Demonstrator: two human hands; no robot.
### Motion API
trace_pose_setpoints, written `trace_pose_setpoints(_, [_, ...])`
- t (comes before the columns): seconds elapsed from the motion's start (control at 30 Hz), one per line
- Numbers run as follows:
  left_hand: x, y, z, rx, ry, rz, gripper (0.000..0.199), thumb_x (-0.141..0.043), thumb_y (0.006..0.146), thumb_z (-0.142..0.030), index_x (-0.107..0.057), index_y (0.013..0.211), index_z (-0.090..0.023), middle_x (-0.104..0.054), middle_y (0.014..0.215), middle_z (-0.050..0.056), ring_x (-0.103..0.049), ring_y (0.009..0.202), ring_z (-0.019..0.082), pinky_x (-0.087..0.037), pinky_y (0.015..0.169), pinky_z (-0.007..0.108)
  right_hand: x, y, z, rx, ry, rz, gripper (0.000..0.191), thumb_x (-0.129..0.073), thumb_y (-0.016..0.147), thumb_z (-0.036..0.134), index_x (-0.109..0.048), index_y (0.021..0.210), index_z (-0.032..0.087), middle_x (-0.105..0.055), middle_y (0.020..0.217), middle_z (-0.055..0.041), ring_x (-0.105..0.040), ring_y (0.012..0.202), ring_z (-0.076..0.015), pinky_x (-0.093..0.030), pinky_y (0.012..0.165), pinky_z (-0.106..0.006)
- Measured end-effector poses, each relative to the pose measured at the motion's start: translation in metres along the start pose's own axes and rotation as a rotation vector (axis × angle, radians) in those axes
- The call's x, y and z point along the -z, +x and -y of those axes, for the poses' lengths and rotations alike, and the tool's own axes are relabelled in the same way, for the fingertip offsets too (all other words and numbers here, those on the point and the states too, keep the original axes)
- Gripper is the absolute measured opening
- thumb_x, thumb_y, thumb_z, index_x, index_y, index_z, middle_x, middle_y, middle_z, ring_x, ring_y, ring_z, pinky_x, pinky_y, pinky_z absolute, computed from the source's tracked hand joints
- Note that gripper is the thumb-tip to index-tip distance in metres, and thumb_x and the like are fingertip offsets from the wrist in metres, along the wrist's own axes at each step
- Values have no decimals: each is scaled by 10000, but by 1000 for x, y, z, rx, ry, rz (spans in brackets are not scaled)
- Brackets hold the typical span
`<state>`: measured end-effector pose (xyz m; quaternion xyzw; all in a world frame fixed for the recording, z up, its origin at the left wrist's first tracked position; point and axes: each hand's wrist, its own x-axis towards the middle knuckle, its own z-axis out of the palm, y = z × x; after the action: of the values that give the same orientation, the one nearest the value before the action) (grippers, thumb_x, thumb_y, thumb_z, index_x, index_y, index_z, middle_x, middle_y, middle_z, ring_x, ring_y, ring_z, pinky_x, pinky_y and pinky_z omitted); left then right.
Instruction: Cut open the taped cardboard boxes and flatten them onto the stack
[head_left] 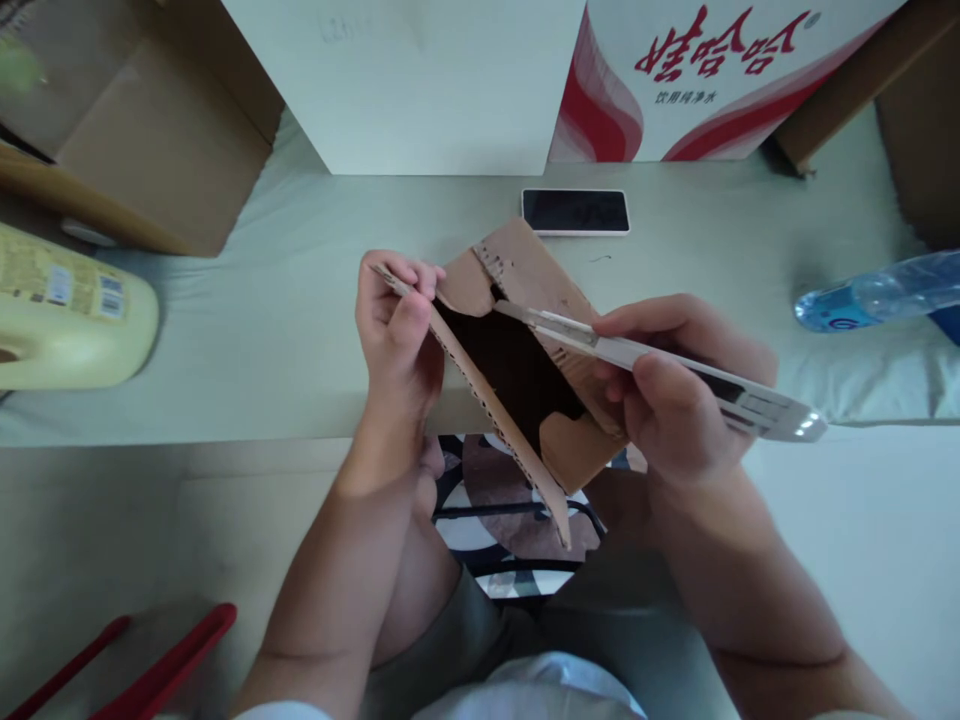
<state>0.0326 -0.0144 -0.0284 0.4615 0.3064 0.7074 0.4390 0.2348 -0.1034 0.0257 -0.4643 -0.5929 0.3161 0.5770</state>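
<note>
A box (553,282) was between the left hand (397,325) and right hand (686,400), at the table's (285,320) near edge, with a knife (622,352) in the right hand at its opening. Behind it, a phone (576,212) lay before a carton (450,90). Far left, a jug (124,320) was before a second box (161,165); far right was a bottle (847,303).

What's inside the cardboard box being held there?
Only dark shadow shows inside the cardboard box; no contents can be made out. Two small end flaps partly cover the opening, hiding what lies beneath them.
</note>
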Motion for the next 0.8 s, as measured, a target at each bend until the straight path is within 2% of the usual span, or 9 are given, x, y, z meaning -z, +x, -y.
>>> trace_pose_setpoints(0.1, [-4,3,4,-6,-7,-2,646,-909,718,-757,-486,779,-272,-441,742,-10,-559,836,230,-455,1001,464,-4,3,0,36,-2,-82,196,-669,951,436,-802,988,298,-624,674,-7,-494,489,-159,-330,402,-333])
trace_pose_setpoints(0.27, [-7,11,7,-2,-78,-19,607,-955,725,-672,-510,755,-259,-446,725,-19,-544,768,189,-482,961,462,-10,20,7,-44,91,-435,47,-708,853,363,-695,887,333,-496,664,30,-489,503,-151,-304,393,-294])
trace_pose_setpoints(0.33, [-5,12,4,18,-66,-7,604,-969,702,-675,-529,757,-264,-456,718,-21,-550,764,193,-501,971,455,-9,26,12,-94,150,-482,59,-719,845,320,-661,851,325,-464,701,33,-492,536,-136,-314,411,-276])
trace_pose_setpoints(0.43, [-2,11,0,35,-36,-5,597,-959,692,-694,-539,742,-274,-469,712,-20,-565,765,206,-524,1001,449,-1,30,13,-19,144,-528,92,-697,927,324,-656,844,318,-520,785,20,-552,627,-134,-392,493,-281])
trace_pose_setpoints(0.57, [5,10,-1,28,-32,-4,587,-917,721,-711,-523,716,-275,-474,726,-6,-594,810,229,-510,1031,446,15,34,-12,47,69,-645,127,-663,1007,390,-610,916,320,-671,952,21,-652,712,-145,-428,559,-291])
trace_pose_setpoints(0.63, [9,12,-1,30,-25,-8,643,-914,685,-754,-488,709,-272,-465,716,-6,-595,817,238,-509,1024,449,24,34,-37,77,-1,-713,129,-657,1000,411,-570,980,319,-663,882,21,-634,644,-145,-371,517,-283])
trace_pose_setpoints(0.67, [11,12,0,32,-26,-13,672,-905,676,-778,-467,707,-270,-458,709,-5,-588,815,239,-507,1019,449,29,33,-50,89,-75,-717,165,-648,996,445,-547,995,314,-619,786,30,-593,584,-147,-343,499,-285])
trace_pose_setpoints(0.73, [14,13,1,47,-42,-21,709,-876,690,-816,-432,706,-264,-446,704,0,-577,821,241,-496,1025,454,38,28,-75,4,-327,-588,233,-583,1017,531,-547,1026,302,-504,648,55,-503,522,-163,-379,534,-313])
trace_pose_setpoints(0.8, [16,14,2,48,-75,-28,732,-787,746,-874,-396,704,-257,-427,696,11,-563,820,245,-480,1017,471,47,20,-94,-168,-612,-346,299,-610,968,534,-595,1116,274,-554,687,26,-544,591,-202,-461,630,-367])
